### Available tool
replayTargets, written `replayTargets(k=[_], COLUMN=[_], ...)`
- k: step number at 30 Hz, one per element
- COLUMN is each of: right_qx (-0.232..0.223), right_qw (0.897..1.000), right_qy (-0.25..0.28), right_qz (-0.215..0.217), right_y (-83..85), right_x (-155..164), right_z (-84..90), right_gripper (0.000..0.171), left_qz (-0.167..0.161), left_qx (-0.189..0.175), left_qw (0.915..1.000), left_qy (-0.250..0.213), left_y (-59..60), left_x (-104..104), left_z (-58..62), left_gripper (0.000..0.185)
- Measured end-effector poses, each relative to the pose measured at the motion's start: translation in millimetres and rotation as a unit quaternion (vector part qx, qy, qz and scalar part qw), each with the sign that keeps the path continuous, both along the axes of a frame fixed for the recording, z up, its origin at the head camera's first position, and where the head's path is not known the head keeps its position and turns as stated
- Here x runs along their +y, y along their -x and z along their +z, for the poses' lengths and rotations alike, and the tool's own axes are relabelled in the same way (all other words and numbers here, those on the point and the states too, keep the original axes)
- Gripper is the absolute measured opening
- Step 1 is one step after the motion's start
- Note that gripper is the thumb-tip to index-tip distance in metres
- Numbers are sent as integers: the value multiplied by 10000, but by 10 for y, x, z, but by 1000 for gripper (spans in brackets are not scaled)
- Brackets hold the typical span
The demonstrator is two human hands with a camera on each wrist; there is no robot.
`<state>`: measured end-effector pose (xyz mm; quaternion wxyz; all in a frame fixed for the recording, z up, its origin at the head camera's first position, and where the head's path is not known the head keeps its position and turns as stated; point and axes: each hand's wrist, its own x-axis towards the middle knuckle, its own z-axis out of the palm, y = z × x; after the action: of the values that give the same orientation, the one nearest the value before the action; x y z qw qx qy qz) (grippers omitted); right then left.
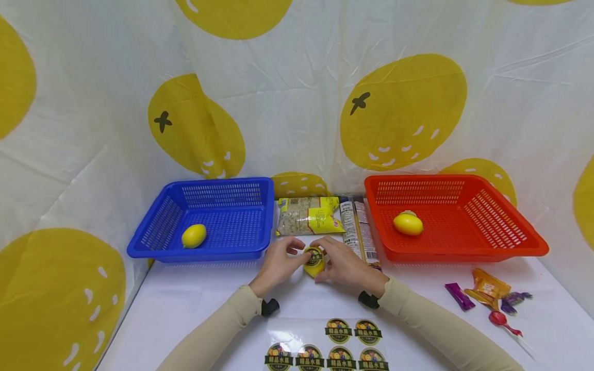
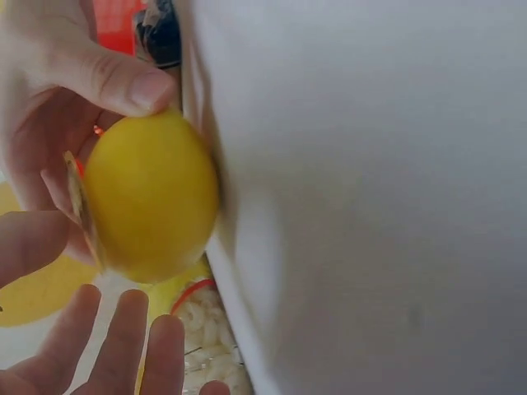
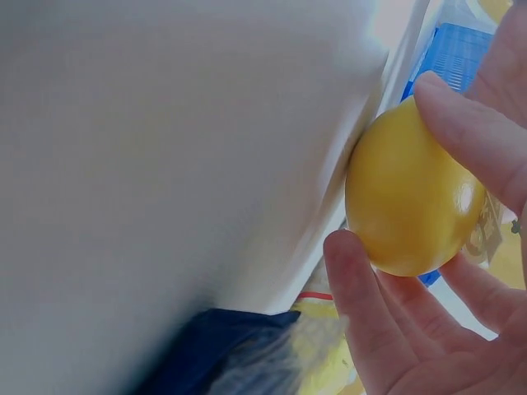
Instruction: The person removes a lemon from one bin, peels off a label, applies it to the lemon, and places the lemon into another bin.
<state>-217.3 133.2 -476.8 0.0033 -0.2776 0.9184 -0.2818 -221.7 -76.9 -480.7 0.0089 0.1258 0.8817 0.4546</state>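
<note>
The right hand (image 1: 344, 262) holds a smooth, yellow, oval lemon (image 1: 313, 271) between thumb and fingers, in the middle of the white-covered surface (image 1: 185, 291). A round black-and-gold paper label (image 1: 315, 255) lies against the fruit's upper side (its rim stands slightly off the skin in the left wrist view). The left hand (image 1: 280, 262) is loosely spread, its thumb tip at the label's edge; whether it presses there, I cannot tell. Behind, left and right, stand a blue rectangular plastic basket (image 1: 199, 254) and a red rectangular plastic basket (image 1: 464, 252), each containing one lemon.
</note>
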Motion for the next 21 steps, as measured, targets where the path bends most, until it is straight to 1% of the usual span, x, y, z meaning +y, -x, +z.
replayTargets(k=[4,7,10,12,14,17,19,21], right_qx=[5,-137,-356,-398,-323,-57,103,215], right_qw=[10000,9998,9993,9990,9983,9973,9971,9974], right_qy=[-65,-108,16,211,475,733,751,670], right_qz=[-65,-89,-93,-66,-31,68,108,144], right_y=[-9,-19,-27,-26,-18,1,12,15], right_x=[-3,3,26,49,75,98,107,113], right_z=[4,17,37,48,48,39,32,28], right_gripper=[77,78,80,78,70,50,38,32], left_qz=[-198,-297,-331,-345,-360,-365,-376,-403], left_qx=[-215,-279,-249,-188,-110,7,49,66], left_qw=[9995,9989,9988,9990,9991,9993,9992,9991], left_qy=[-134,-232,-265,-231,-187,-123,-86,-67], left_y=[-28,-48,-60,-62,-62,-63,-66,-69], left_x=[-22,-24,-20,-17,-10,0,7,12], left_z=[-16,-9,-3,-8,-13,-19,-19,-14], left_gripper=[27,26,25,25,25,25,25,25])
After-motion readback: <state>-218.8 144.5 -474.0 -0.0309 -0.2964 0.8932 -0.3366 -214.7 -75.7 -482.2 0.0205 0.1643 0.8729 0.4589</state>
